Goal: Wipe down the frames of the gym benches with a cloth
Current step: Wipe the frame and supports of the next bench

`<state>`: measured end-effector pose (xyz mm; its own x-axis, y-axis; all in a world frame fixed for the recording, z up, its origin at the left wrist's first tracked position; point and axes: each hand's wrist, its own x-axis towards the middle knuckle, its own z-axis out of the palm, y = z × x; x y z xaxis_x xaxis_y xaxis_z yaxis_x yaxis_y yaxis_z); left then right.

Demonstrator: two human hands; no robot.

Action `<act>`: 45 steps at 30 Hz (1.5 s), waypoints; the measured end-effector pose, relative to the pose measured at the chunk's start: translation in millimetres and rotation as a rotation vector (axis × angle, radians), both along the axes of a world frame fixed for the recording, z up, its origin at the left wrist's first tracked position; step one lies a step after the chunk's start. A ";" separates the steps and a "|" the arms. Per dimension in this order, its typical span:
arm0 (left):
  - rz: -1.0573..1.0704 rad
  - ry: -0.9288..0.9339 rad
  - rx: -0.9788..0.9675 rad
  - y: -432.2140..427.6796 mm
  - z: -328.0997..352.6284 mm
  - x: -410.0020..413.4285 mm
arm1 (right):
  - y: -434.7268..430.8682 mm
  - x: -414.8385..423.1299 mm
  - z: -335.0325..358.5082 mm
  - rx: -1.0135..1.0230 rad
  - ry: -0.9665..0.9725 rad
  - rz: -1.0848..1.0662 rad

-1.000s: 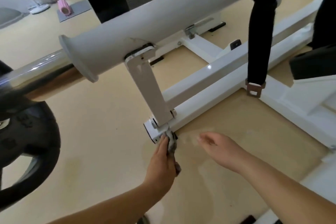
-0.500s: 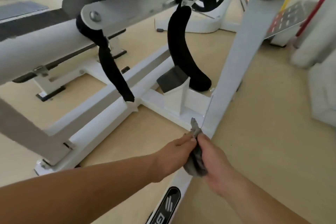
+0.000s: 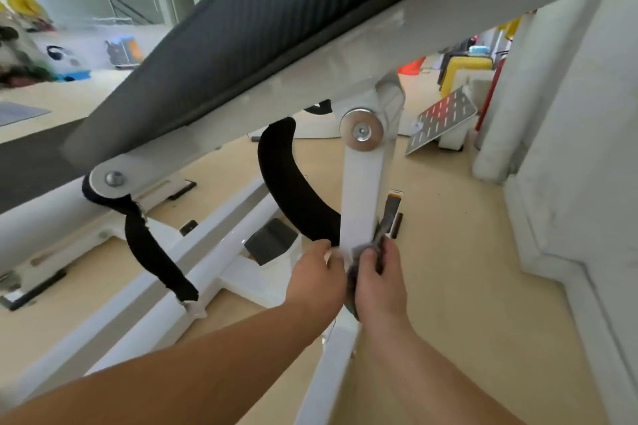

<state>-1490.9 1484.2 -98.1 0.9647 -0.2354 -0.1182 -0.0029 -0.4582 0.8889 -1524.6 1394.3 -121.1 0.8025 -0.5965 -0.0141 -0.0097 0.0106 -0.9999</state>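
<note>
A white upright strut (image 3: pixel 360 197) of the gym bench frame rises from the floor rail to a bolted pivot (image 3: pixel 361 130) under the dark padded seat (image 3: pixel 276 28). My right hand (image 3: pixel 379 283) grips a grey cloth (image 3: pixel 378 240) wrapped against the strut's right edge, low on the strut. My left hand (image 3: pixel 316 278) holds the strut's left edge at the same height, fingers curled on it. Part of the cloth is hidden inside my right fist.
White base rails (image 3: pixel 193 269) run across the tan floor to the left, with black straps (image 3: pixel 152 252) and a curved black pad (image 3: pixel 293 193) hanging below the seat. A white wall or column (image 3: pixel 569 148) stands close on the right. Gym gear lies far behind.
The view swung from the rail's end cap to the upright strut. The cloth passed from my left hand to my right, and both hands rose up along the strut.
</note>
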 end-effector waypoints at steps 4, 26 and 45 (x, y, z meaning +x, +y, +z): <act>-0.065 -0.141 -0.144 6.8 11.3 5.0 | 20.4 8.5 -9.7 -0.181 -0.015 -0.027; -0.251 -0.294 -0.219 10.0 50.2 50.7 | 4.7 33.0 108.3 -0.137 -0.319 -0.105; -0.234 -0.216 -0.391 20.8 77.2 36.1 | 5.3 33.8 104.5 -0.461 -0.398 -0.096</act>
<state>-1454.8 1505.0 -20.9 0.8737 -0.4348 0.2181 -0.2680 -0.0562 0.9618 -1490.8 1399.7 -16.6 0.6358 -0.5395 0.5521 0.3453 -0.4409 -0.8285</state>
